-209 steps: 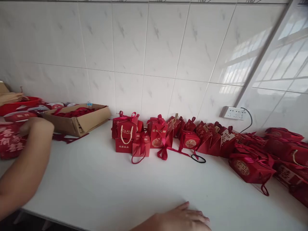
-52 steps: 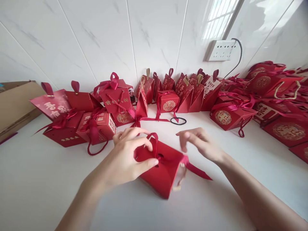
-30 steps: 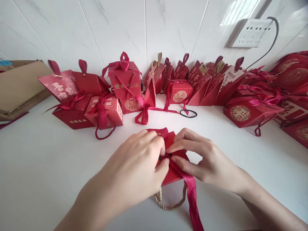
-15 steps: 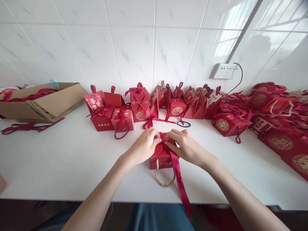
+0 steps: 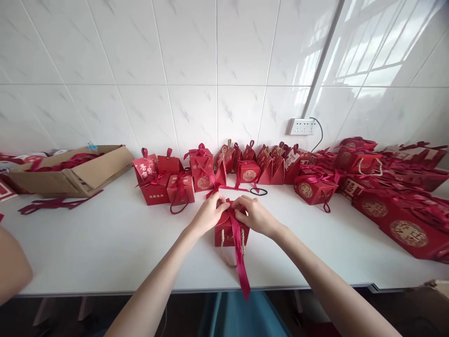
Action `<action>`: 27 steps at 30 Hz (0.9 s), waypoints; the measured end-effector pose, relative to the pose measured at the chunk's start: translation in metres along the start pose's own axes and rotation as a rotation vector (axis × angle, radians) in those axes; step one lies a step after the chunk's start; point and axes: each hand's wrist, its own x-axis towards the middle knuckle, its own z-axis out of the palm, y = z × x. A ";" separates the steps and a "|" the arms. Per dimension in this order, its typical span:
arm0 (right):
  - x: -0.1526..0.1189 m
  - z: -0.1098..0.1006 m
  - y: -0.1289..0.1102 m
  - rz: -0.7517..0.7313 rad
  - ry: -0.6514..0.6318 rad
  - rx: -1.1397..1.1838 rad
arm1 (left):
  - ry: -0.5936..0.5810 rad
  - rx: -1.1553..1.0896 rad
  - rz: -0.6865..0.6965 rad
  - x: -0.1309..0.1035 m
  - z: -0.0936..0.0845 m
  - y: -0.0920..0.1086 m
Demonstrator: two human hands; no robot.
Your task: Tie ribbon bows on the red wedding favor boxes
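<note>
A small red gift box (image 5: 224, 234) stands on the white table in front of me, with a twisted beige cord handle (image 5: 228, 263) hanging from its near side. A dark red ribbon (image 5: 239, 252) crosses its top, and one long tail drapes down the front past the table edge. My left hand (image 5: 212, 209) pinches the ribbon at the top left of the box. From the right, my right hand (image 5: 253, 213) pinches the ribbon too, close to the left one. The fingertips partly hide the ribbon's crossing point.
Finished-looking red boxes (image 5: 201, 168) line the wall. A black ring (image 5: 258, 191) lies before them. At left sits a cardboard tray (image 5: 80, 180) of ribbons, with loose ribbon (image 5: 52, 204) beside it. Many boxes (image 5: 396, 220) are piled right. Another person's arm (image 5: 14, 262) shows at left.
The camera view has tilted up and shifted. Both hands stay at the box top, still pinching the ribbon. The ribbon tail now hangs straighter down the box front. More of the other person's arm shows.
</note>
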 end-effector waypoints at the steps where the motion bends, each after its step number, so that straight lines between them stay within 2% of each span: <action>1: 0.001 0.000 -0.002 0.012 -0.004 0.010 | 0.015 -0.014 0.000 0.000 0.002 -0.001; 5: 0.003 -0.003 -0.007 0.074 -0.020 0.103 | 0.034 -0.047 0.017 -0.004 0.004 -0.003; 12: -0.003 -0.012 -0.003 0.120 -0.179 0.391 | 0.003 0.039 0.048 -0.017 -0.004 0.007; 18: -0.009 -0.017 -0.014 0.141 -0.213 0.386 | 0.033 0.072 0.029 -0.022 -0.001 0.016; 22: -0.011 -0.014 -0.016 0.190 -0.116 0.295 | 0.022 -0.029 0.034 -0.026 0.003 0.012; 27: -0.012 0.000 -0.011 0.257 0.120 0.228 | 0.016 -0.108 0.044 -0.033 0.007 0.008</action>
